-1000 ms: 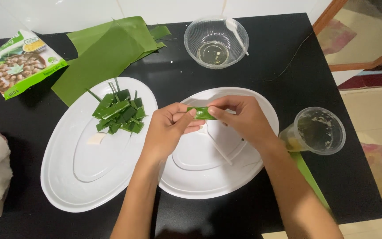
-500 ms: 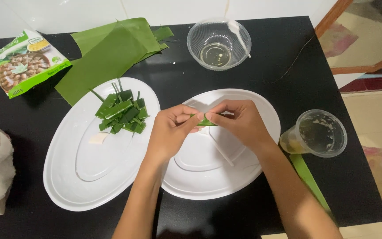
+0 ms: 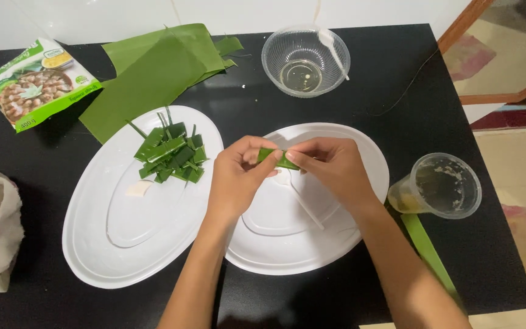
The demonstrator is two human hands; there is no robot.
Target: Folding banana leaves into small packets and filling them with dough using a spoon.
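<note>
From the head camera I see my left hand [image 3: 238,176] and right hand [image 3: 330,170] both pinched closed on a small folded green leaf parcel [image 3: 277,159], held above the right oval white plate [image 3: 360,244]. At nine o'clock of it, finished leaf parcels [image 3: 171,155] lie piled on the left oval plate [image 3: 111,250]. A clear bowl [image 3: 305,61] sits at twelve, a plastic cup [image 3: 442,186] at three.
</note>
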